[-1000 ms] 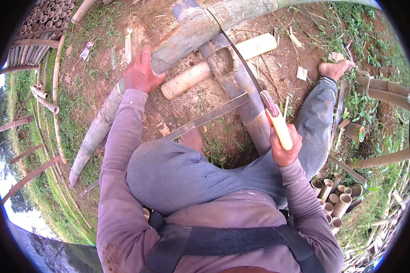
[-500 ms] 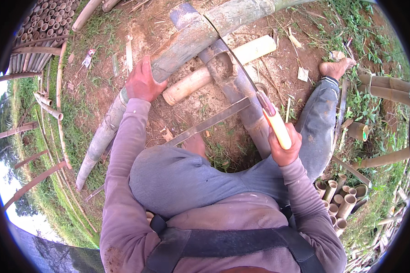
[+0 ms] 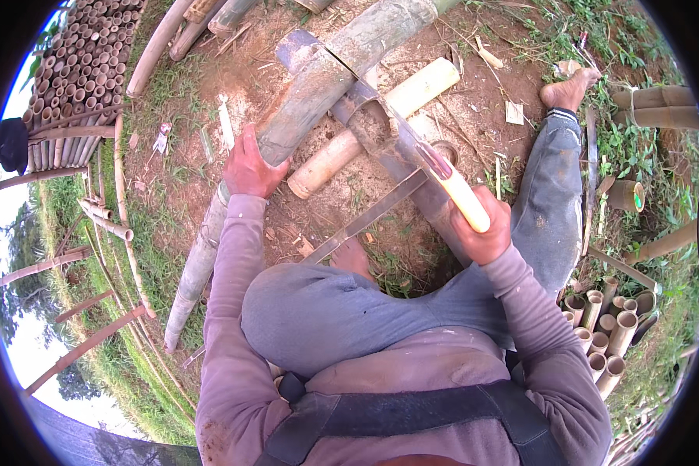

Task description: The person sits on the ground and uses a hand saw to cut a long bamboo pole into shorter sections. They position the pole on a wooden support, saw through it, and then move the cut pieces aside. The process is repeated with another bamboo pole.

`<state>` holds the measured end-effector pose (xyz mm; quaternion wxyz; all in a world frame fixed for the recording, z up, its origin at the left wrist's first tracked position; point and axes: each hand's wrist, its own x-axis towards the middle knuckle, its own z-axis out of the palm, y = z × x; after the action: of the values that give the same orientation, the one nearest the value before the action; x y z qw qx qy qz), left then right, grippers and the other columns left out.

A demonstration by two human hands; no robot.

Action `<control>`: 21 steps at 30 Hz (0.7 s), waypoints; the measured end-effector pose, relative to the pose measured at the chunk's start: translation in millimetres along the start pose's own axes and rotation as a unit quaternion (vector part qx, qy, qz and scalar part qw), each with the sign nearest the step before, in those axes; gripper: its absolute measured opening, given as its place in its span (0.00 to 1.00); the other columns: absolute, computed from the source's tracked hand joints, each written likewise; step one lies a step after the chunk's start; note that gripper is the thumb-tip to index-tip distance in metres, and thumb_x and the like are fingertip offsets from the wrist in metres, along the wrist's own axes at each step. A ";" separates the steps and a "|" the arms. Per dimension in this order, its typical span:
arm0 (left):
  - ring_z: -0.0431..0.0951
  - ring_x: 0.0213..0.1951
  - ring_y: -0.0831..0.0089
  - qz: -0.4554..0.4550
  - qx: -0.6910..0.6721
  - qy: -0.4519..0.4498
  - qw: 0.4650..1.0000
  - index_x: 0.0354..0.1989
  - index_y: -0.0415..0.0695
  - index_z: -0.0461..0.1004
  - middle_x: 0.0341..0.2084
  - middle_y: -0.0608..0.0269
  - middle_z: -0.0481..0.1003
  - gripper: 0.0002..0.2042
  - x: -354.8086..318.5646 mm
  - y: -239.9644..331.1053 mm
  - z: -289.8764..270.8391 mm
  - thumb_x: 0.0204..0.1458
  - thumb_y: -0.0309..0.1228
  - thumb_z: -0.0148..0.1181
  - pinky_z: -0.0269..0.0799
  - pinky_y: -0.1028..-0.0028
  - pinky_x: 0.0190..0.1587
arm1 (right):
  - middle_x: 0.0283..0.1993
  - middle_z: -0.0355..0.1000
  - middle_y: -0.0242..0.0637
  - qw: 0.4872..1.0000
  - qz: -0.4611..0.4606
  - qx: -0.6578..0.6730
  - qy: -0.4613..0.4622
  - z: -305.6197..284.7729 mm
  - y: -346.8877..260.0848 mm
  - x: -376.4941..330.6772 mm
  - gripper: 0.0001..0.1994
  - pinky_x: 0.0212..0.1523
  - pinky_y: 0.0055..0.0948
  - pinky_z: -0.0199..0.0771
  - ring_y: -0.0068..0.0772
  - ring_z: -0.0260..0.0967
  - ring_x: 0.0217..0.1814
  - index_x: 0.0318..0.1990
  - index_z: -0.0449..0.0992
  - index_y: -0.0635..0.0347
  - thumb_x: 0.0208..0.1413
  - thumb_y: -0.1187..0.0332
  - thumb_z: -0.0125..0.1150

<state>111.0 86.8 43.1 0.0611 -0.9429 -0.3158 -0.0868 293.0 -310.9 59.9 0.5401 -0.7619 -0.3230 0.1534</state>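
Bamboo pole (image 3: 303,101), long, round and mud-streaked, lies under flat left fingers (image 3: 245,151); right fingers (image 3: 485,237) clench a smooth pale machete handle (image 3: 464,200).

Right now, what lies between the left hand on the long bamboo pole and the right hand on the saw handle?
Head view: between left hand and right hand lie a short pale bamboo piece on bare dirt and the saw blade.

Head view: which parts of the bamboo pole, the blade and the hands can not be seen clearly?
- Pole: far end leaves the top edge.
- Blade: its cutting edge lies against the pole; depth of cut not visible.
- Left hand: palm hidden, pressed on the pole.
- Right hand: fingers wrap the pale handle, hiding its end.
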 end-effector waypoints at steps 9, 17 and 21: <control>0.80 0.57 0.50 -0.014 0.011 -0.035 0.999 0.74 0.46 0.58 0.58 0.47 0.75 0.54 14.5 9.2 -5.9 0.38 0.53 0.81 0.79 0.57 0.59 | 0.32 0.79 0.53 0.998 -0.025 -0.010 0.058 75.6 -6.7 129.0 0.07 0.36 0.47 0.81 0.60 0.80 0.36 0.38 0.78 0.58 0.55 0.69 0.70; 0.79 0.58 0.49 -0.015 -0.003 -0.034 0.999 0.74 0.45 0.59 0.59 0.46 0.75 0.54 3.2 -0.7 1.8 0.39 0.53 0.81 0.78 0.56 0.60 | 0.30 0.79 0.47 0.999 -0.010 -0.041 0.016 -20.2 -3.1 -32.4 0.08 0.34 0.38 0.82 0.49 0.83 0.32 0.39 0.79 0.62 0.51 0.78 0.71; 0.80 0.58 0.48 -0.010 0.001 -0.038 0.999 0.74 0.44 0.59 0.59 0.46 0.76 0.54 11.8 3.7 -1.7 0.39 0.53 0.81 0.78 0.55 0.59 | 0.31 0.79 0.46 0.999 -0.031 -0.011 0.031 20.3 9.1 30.9 0.07 0.33 0.38 0.80 0.46 0.82 0.31 0.39 0.80 0.63 0.53 0.76 0.71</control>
<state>122.3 90.5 46.8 0.0486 -0.9421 -0.3278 -0.0511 307.1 -277.8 47.6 0.5460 -0.7615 -0.3315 0.1098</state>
